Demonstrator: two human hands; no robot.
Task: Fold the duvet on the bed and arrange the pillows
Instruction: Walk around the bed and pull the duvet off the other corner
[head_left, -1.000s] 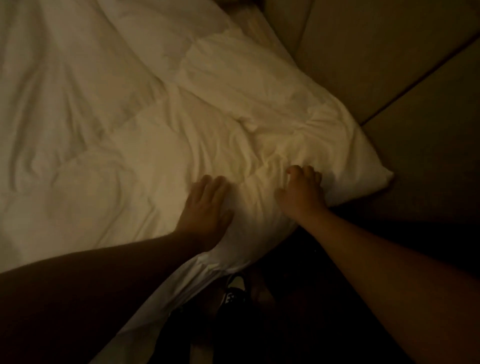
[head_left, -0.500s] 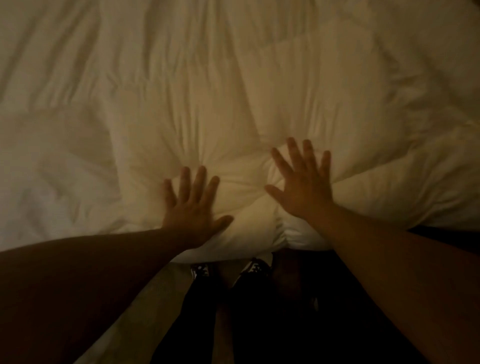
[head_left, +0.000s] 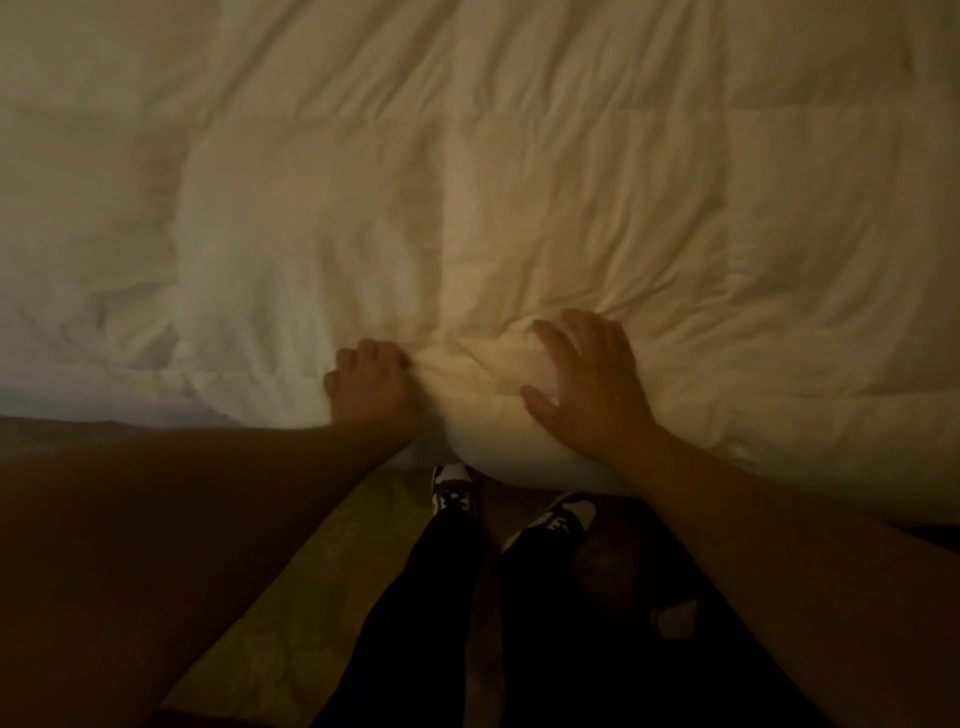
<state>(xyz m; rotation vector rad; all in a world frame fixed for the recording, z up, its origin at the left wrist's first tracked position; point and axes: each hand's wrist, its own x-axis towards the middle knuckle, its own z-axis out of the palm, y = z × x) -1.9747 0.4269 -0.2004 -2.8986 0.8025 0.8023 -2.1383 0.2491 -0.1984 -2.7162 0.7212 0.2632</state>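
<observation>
The room is dim, lit by a warm yellowish glow that falls brightest near the middle of the bed and fades to grey at the left. Below the bed's edge lies a pale floor (head_left: 291, 587) with a faint mottled pattern; toward the lower right it sinks into deep shadow where nothing can be told

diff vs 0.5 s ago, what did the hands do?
The left hand went from flat with spread fingers to curled, bunching a fold of the duvet at its near edge. The right hand stayed open, pressing the puffed edge, fingers now closer together. The duvet still lies spread.
</observation>
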